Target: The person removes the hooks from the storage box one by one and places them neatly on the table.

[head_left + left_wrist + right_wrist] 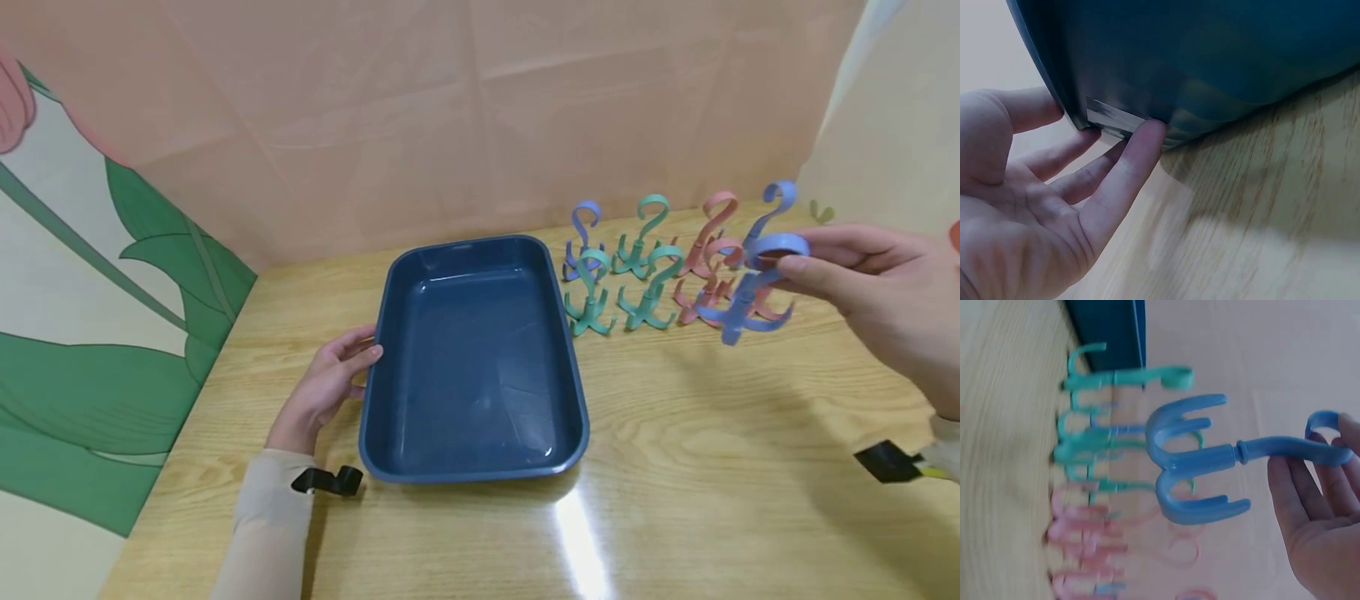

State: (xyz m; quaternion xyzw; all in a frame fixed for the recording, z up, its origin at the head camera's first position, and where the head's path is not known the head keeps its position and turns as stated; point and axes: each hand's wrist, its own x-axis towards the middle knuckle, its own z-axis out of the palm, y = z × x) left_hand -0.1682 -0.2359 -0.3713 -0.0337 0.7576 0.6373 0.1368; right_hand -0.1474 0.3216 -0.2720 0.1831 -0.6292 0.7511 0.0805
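Observation:
My left hand (330, 383) holds the left side of a dark blue plastic tub (472, 479), its thumb at the rim. Seen from the left wrist, the fingertips press against the tub's outer wall (1222, 69) beside a pale strip. On the right, my right hand (885, 283) pinches a blue multi-prong hook (742, 304) by its curled top and holds it above the table. The right wrist view shows the hook's stem and upturned prongs (1197, 462) pointing away from the fingers.
Right of the tub stand more such hooks in two rows: green hooks (645, 308), a purple hook (585, 212), pink hooks (701, 250) and a blue hook (780, 196) at the back. A pink sheet (375, 125) rises behind the wooden table (675, 500).

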